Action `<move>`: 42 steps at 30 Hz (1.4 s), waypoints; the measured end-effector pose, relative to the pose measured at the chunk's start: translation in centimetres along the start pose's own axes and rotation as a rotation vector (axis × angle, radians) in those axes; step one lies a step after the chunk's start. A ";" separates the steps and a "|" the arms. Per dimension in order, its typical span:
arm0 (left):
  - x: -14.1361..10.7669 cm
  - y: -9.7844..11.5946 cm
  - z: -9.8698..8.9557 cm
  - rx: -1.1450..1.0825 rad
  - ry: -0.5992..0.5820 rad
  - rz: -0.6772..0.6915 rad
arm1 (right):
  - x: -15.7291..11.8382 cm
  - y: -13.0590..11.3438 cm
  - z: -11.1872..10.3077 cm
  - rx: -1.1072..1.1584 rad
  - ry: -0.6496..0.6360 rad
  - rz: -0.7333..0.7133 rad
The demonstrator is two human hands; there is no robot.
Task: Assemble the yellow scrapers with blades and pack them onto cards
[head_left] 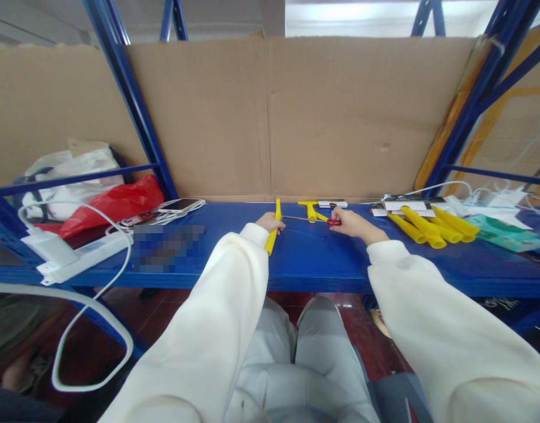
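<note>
My left hand [268, 222] is closed around a yellow plastic handle [272, 241], which stands slanted with its narrow head pointing away from me. My right hand [352, 225] grips a screwdriver [334, 222] by its red grip. The thin shaft runs left, and its tip meets or nearly meets the head of the yellow handle; I cannot tell if it touches. Just behind the shaft lies a yellow T-shaped handle [311, 210], beside a small white-and-black strip [332, 204]. Fingers partly hide both held things.
On the right, several yellow handles [441, 231] with white heads lie piled near a green packet [503, 232]. To the left are a phone [181, 204], a red bag [115, 205] and a white power strip [87, 255] with a looping cable. A cardboard wall [318, 117] backs the blue shelf [322, 264].
</note>
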State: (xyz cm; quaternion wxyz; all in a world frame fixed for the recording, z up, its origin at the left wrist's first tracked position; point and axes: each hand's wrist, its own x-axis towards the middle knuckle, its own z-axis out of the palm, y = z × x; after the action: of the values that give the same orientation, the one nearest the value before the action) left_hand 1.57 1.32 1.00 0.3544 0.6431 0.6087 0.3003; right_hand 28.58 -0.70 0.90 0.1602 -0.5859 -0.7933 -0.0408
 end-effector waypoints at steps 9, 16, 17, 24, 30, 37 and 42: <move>-0.1 0.0 -0.1 0.011 -0.009 0.016 | 0.0 0.2 -0.1 -0.064 0.001 -0.037; 0.2 -0.2 0.1 0.001 -0.006 0.011 | 0.1 0.4 0.1 -0.002 -0.019 -0.072; 0.2 -0.2 0.1 0.000 -0.006 0.010 | 0.1 0.4 0.2 0.012 -0.013 -0.072; 0.2 -0.2 0.0 -0.013 -0.005 0.007 | 0.0 -0.1 0.0 0.003 0.002 -0.018; 0.1 -0.1 0.1 -0.013 -0.001 0.012 | 0.1 -0.1 0.0 -0.035 0.001 -0.047; 0.4 -0.3 0.1 -0.005 -0.011 0.030 | 0.3 0.8 0.3 -0.020 -0.014 -0.144; 0.4 -0.3 0.2 -0.007 -0.012 0.026 | 0.3 0.5 0.3 0.016 -0.039 -0.109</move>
State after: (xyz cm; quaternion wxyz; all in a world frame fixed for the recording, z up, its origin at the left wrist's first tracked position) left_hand 1.53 1.75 0.62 0.3564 0.6515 0.5973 0.3030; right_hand 28.89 -0.19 0.67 0.1471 -0.5410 -0.8274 -0.0318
